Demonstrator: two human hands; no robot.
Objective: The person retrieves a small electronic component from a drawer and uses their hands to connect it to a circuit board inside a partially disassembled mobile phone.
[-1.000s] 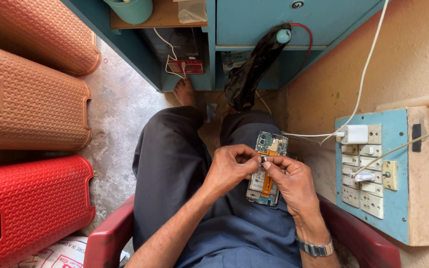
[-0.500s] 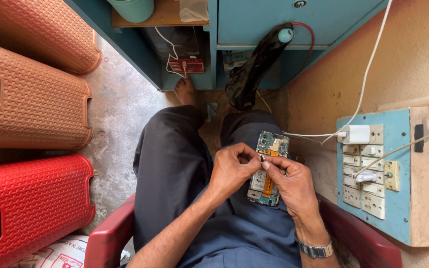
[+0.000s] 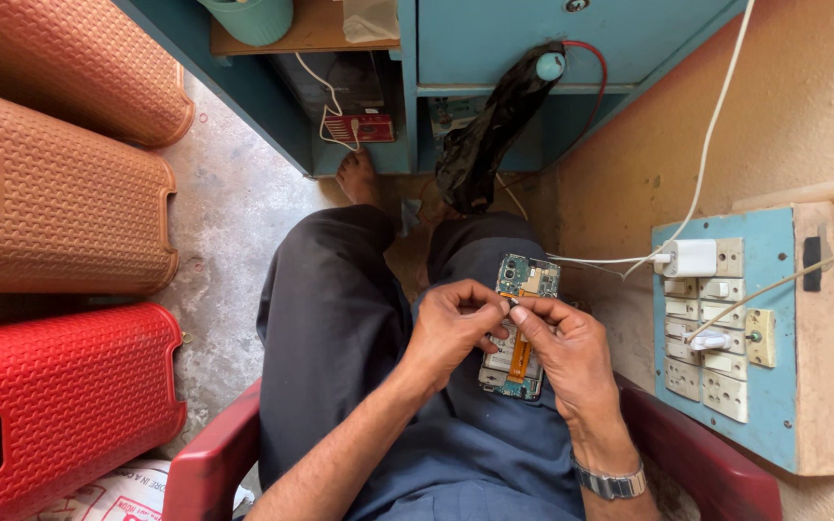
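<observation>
An opened mobile phone [image 3: 523, 289] with bare circuit board and an orange flex strip lies on my lap, over dark blue trousers. My left hand [image 3: 451, 333] curls beside the phone's left edge, its fingertips pinched at the middle of the board. My right hand [image 3: 571, 352] rests over the phone's right side, thumb and forefinger pinching a tiny dark part [image 3: 512, 303] right where the left fingertips meet it. A metal watch [image 3: 610, 479] sits on my right wrist.
Red and brown plastic stools [image 3: 60, 405] lie stacked at left. A blue switchboard [image 3: 726, 338] with a white plug and cables hangs on the wall at right. A blue desk [image 3: 494, 48] stands ahead, a black bag [image 3: 485, 135] hanging from it. I sit on a red chair [image 3: 214, 463].
The fingertips of both hands have drawn closer together over the middle of the phone board; the phone stays on my lap.
</observation>
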